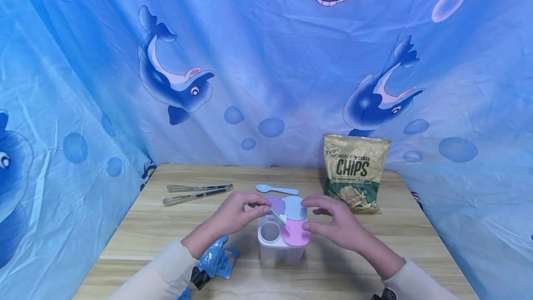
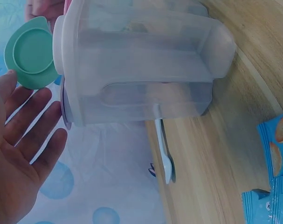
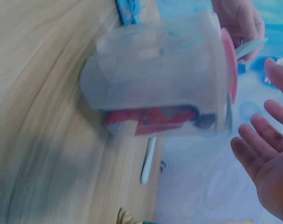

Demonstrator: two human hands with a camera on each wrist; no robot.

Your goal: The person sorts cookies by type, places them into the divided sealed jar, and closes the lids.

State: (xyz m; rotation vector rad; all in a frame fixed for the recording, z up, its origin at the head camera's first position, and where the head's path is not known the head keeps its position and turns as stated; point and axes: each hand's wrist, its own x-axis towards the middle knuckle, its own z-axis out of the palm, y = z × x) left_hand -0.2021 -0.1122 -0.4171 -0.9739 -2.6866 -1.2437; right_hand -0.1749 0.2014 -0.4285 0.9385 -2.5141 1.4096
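A clear plastic container (image 1: 282, 256) with several compartments stands upright on the table. Its white top carries a purple lid (image 1: 275, 203), a pale blue lid (image 1: 295, 208) and a pink lid (image 1: 298, 234), while the front-left round opening (image 1: 269, 231) is uncovered. My left hand (image 1: 238, 213) pinches a green lid (image 2: 33, 51) by its edge between thumb and forefinger, tilted up over the opening's side. My right hand (image 1: 339, 225) hovers at the container's right with fingers spread, beside the pink and blue lids; contact is unclear. Something red (image 3: 153, 120) shows inside one compartment.
A pale blue spoon (image 1: 276, 190) lies behind the container. Tongs (image 1: 199, 193) rest at the back left. A chips bag (image 1: 356, 175) stands at the back right. Blue snack packets (image 1: 220, 258) lie by the left forearm. A printed blue curtain (image 1: 266, 59) hangs behind the table.
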